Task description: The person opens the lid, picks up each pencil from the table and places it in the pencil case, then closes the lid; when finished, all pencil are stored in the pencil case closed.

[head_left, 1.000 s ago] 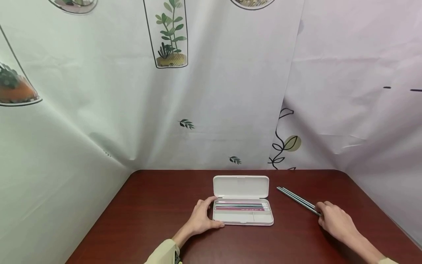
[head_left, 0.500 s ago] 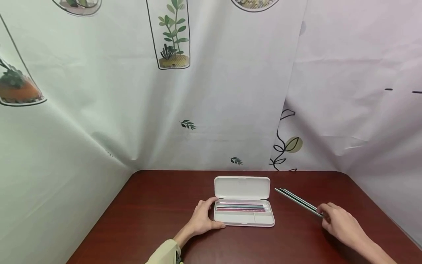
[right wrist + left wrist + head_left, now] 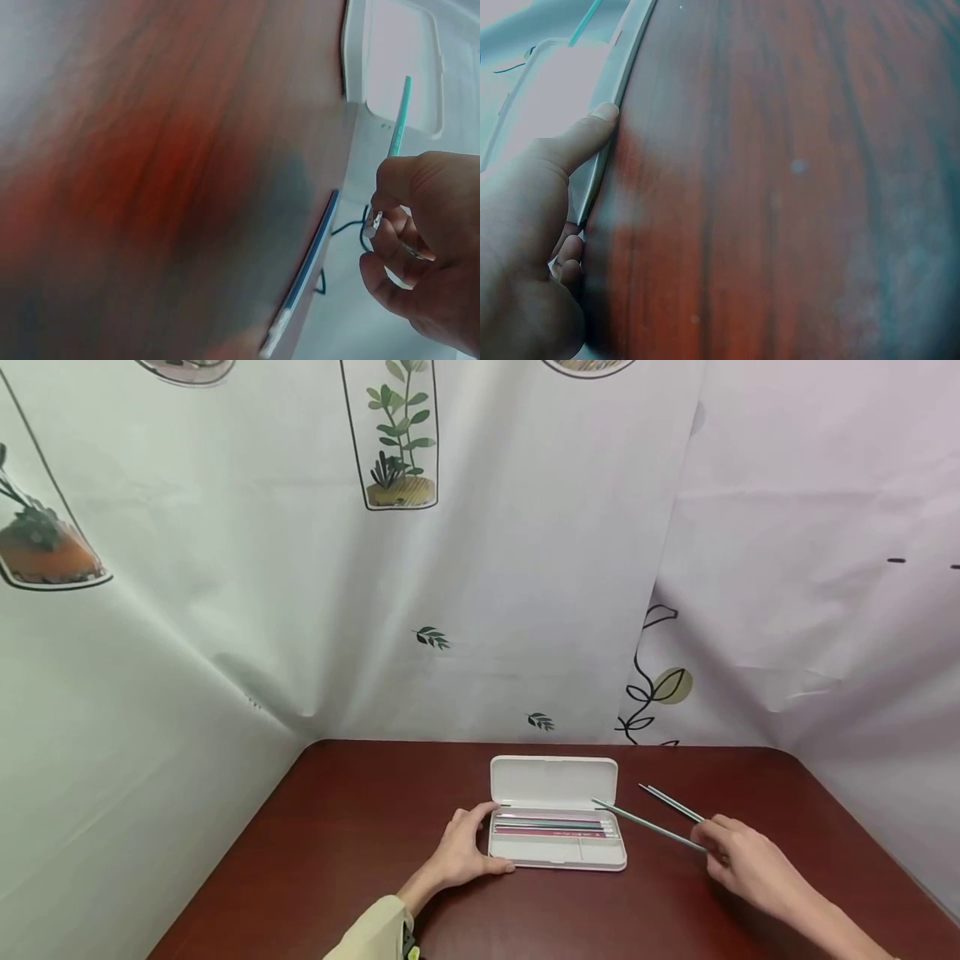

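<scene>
A white pencil case [image 3: 536, 850] lies on the table with its lid [image 3: 553, 779] raised at the back. Several pencils [image 3: 547, 824], some pink and some dark, lie in its long rear compartment. At the case's left end, my left hand [image 3: 457, 853] grips it, thumb on the front edge [image 3: 604, 112] and a finger at the back corner. My right hand [image 3: 746, 862] pinches a green pencil [image 3: 645, 823] near one end; its other end overlaps the case's right rear corner in the head view. Two more pencils [image 3: 675, 804] lie beyond the right hand.
The dark red wooden table [image 3: 360, 810] meets a white curtain [image 3: 480, 610] printed with plants along its back and sides. Along the front of the case run smaller compartments split by a divider [image 3: 581, 852].
My right hand has lifted one green pencil from the group and moved it left toward the case. The other two pencils stay on the table. My left hand keeps its grip on the case.
</scene>
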`<state>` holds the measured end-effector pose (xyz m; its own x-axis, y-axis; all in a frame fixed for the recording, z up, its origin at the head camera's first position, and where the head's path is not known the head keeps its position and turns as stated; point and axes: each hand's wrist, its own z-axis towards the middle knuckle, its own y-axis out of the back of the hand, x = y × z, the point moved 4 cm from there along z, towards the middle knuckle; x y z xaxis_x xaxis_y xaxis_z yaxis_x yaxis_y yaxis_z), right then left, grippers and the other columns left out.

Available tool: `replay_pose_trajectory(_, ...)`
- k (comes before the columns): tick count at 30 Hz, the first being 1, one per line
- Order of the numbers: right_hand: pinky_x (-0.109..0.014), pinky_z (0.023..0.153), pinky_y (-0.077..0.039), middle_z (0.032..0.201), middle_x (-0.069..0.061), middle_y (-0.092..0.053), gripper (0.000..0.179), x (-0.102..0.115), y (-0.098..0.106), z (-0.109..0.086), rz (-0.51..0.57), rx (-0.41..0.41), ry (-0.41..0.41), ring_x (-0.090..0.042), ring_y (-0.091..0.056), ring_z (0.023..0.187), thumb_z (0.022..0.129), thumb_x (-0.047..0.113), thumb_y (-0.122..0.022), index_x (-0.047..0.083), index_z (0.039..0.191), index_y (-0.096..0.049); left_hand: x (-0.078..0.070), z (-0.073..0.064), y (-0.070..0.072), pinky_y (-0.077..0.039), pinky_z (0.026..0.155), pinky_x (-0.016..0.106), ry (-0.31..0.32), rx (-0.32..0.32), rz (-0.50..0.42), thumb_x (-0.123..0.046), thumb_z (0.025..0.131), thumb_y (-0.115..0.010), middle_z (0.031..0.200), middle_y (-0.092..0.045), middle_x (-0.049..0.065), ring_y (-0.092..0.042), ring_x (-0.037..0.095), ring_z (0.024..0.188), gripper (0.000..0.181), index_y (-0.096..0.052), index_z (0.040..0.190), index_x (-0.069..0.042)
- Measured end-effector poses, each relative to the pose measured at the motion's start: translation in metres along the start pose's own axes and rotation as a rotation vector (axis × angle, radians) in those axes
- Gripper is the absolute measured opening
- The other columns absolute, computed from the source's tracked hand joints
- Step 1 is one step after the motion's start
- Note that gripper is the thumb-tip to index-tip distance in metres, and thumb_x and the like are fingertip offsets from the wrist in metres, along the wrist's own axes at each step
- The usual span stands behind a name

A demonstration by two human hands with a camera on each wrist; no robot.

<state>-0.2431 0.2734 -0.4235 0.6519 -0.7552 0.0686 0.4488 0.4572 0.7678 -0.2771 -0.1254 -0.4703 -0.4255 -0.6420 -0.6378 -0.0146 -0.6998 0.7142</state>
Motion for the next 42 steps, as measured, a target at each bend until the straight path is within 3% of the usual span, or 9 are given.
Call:
replay_pose_trajectory(14, -0.025, 0.053, -0.037, 0.077, 0.019, -0.042, 0.041, 0.018, -0.016, 0.041, 0.046, 0.046, 0.098, -0.001, -0.042, 0.069, 0.056, -0.008, -0.072, 0.022, 0.082, -0.062, -0.001, 0.004, 0.002, -0.041, 0.079, 0.037, -0.001, -0.002, 0.019, -0.036, 0.064, -0.094, 0.102, -0.052, 0.004, -0.046, 0.020, 0.096, 0.086, -0.055, 0.136, -0.011)
replay_pose_trajectory(20, -0.027, 0.054, -0.039, 0.078, 0.018, -0.044, 0.040, 0.025, -0.026, 0.054, 0.062, 0.079, 0.093, -0.004, -0.045, 0.071, 0.059, -0.008, -0.072, 0.023, 0.081, -0.061, 0.000, 0.005, 0.001, -0.040, 0.080, 0.037, 0.009, 0.000, 0.006, -0.036, 0.064, -0.094, 0.102, -0.052, 0.005, -0.046, 0.020, 0.096, 0.085, -0.055, 0.136, -0.011)
replay_pose_trajectory(32, -0.026, 0.054, -0.038, 0.078, 0.017, -0.045, 0.035, 0.031, -0.042, 0.067, 0.094, 0.150, 0.099, -0.004, -0.044, 0.067, 0.063, -0.008, -0.070, 0.021, 0.081, -0.063, -0.001, 0.003, 0.001, -0.040, 0.080, 0.037, 0.018, 0.004, 0.006, -0.036, 0.064, -0.094, 0.103, -0.052, 0.005, -0.046, 0.020, 0.096, 0.086, -0.055, 0.137, -0.011)
replay_pose_trajectory(42, -0.026, 0.058, -0.040, 0.077, 0.014, -0.046, 0.033, 0.039, -0.054, 0.075, 0.097, 0.151, 0.153, -0.006, -0.043, 0.068, 0.063, -0.009, -0.069, 0.018, 0.080, -0.063, 0.001, 0.003, -0.001, -0.041, 0.080, 0.036, 0.021, 0.004, 0.018, -0.037, 0.064, -0.094, 0.102, -0.052, 0.005, -0.046, 0.020, 0.096, 0.086, -0.055, 0.136, -0.012)
